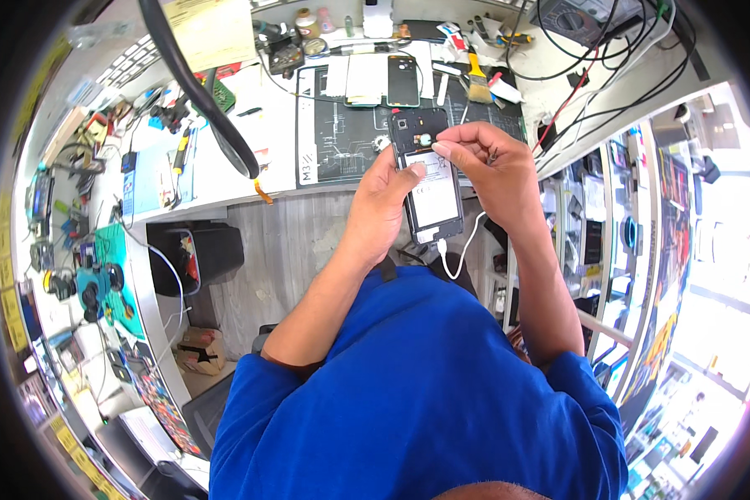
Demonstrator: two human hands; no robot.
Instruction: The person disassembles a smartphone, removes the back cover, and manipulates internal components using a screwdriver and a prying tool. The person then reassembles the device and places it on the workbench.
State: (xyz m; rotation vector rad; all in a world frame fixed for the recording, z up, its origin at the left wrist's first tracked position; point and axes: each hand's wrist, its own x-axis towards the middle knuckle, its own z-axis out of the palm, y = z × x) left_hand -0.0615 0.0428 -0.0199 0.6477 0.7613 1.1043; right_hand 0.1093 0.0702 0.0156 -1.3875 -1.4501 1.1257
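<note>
Inside the curled left hand (378, 200) sits an opened phone (436, 204), the right hand (504, 173) pinched opposite that grip (on what, I can't tell); a snagged cable (442, 248) below could jerk it loose.

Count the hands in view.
2: the left hand holds the opened phone from its left side; the right hand is at its upper right.

Phone (435, 198) — plastic, shirt (417, 383) — matt cloth

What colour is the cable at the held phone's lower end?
White. The cable shows best in the head view, below the phone.
</note>
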